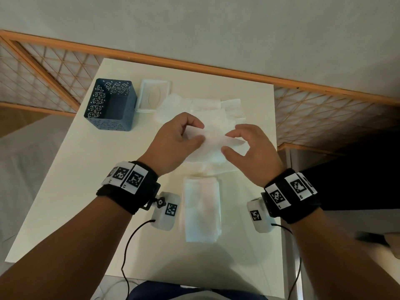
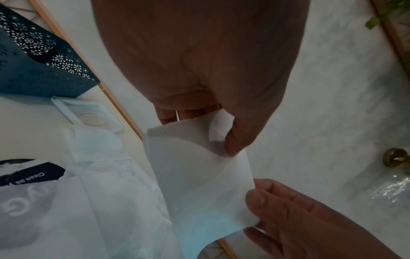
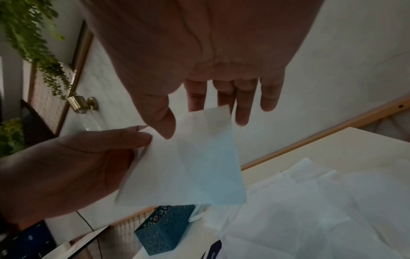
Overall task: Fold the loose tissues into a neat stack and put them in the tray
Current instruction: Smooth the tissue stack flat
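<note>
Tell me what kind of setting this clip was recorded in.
Probably a room in a home, not a workshop or lab. A small white table stands against a plain wall, with a wood-framed lattice screen behind it; the right wrist view shows a trailing green plant and a brass wall fitting.

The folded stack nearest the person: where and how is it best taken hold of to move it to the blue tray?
Probably grip the folded stack by its two long side edges, one hand coming in from each side, thumbs on top and fingers slid under. It lies flat on the table, long axis toward the person, so pinching one corner would likely fan the layers. Both hands now hold another tissue.
</note>
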Motion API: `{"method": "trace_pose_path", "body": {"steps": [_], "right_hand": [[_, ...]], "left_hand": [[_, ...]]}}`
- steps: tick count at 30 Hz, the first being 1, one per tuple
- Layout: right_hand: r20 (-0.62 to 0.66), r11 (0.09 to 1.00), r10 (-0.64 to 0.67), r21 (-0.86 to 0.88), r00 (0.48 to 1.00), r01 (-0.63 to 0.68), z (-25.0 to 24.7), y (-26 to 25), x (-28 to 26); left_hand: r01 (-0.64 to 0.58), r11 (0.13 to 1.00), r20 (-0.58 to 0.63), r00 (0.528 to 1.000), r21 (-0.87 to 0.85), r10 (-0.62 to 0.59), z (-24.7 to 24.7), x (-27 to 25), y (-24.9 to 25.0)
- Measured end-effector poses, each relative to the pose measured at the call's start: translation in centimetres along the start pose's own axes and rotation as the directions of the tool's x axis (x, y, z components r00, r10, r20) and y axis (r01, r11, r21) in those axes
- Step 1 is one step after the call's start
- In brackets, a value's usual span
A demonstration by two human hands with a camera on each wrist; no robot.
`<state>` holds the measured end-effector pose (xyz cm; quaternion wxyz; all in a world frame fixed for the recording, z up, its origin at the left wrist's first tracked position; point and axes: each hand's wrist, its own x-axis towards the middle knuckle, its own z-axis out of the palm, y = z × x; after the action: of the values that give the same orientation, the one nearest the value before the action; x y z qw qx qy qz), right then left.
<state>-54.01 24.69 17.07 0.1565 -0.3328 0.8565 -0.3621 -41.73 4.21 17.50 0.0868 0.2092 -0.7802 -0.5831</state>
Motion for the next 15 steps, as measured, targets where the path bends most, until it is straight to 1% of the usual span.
{"method": "trace_pose_path", "body": {"steps": [4,6,8,10,12,13,15], "right_hand": [[0.081,0.997,0.033,0.065,0.996,-0.038,0.6,-0.8,-0.4],[0.079,0.991,0.044,0.126,0.996,-0.054,1.1,-0.6,-1.2],[0.079,0.957,0.122,0.255,0.989,-0.139,1.7,0.1,-2.1],[0.121,0.869,0.265,0.399,0.956,-0.292,2.4,1.1,-3.1],[0.204,0.747,0.402,0.490,0.892,-0.449,3.3,2.0,-4.2],[0.253,0.696,0.441,0.510,0.861,-0.506,3.7,2.2,-4.8],[0.311,0.669,0.472,0.484,0.825,-0.565,4.6,2.6,-6.1]], "left_hand": [[0.007,0.999,0.032,0.999,0.045,-0.009,0.2,0.1,0.6],[0.050,0.998,0.064,0.997,0.040,-0.052,0.0,0.0,0.7],[0.112,0.989,0.122,0.985,0.093,-0.123,-0.4,-0.1,0.2],[0.170,0.975,0.183,0.964,0.146,-0.195,-0.8,-0.4,-0.6],[0.245,0.965,0.204,0.944,0.090,-0.259,-0.8,-0.8,-1.6],[0.288,0.956,0.208,0.934,0.051,-0.292,-0.7,-1.1,-2.1],[0.360,0.933,0.220,0.909,0.015,-0.354,0.0,-1.6,-3.2]]}}
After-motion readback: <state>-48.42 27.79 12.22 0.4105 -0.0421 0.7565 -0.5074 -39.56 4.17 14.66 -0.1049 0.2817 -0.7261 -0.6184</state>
